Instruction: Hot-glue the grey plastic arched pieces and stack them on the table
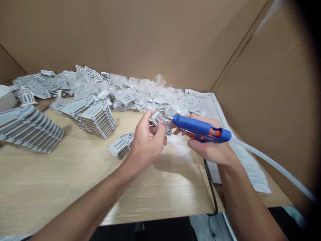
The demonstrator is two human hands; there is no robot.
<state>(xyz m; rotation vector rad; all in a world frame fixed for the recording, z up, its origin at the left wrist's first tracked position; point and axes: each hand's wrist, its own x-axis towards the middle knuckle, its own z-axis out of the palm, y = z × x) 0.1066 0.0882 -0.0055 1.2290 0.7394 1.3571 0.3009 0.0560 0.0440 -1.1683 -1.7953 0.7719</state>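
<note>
My left hand (pixel 149 140) pinches a small grey-and-white arch-shaped piece (pixel 158 117) above the middle of the table. A blue hot glue gun (pixel 192 124) lies in the grip of my right hand (pixel 213 147), its metal nozzle at the piece's upper edge, close to or touching it. An orange part and a small red light show on the gun's body. From its rear runs a long whitish glue stick (pixel 271 160). Below the hands a wisp of clear plastic (pixel 179 145) rests on the table. Left of my wrist lies a short stack of like pieces (pixel 121 145).
Tall neat stacks (pixel 96 117) of the pieces stand at centre left, with another stack (pixel 30 129) farther left. Loose and plastic-bagged pieces (pixel 135 95) heap along the back cardboard wall (pixel 150 40). Printed sheets (pixel 240 167) lie at right, beside a black cable (pixel 210 184).
</note>
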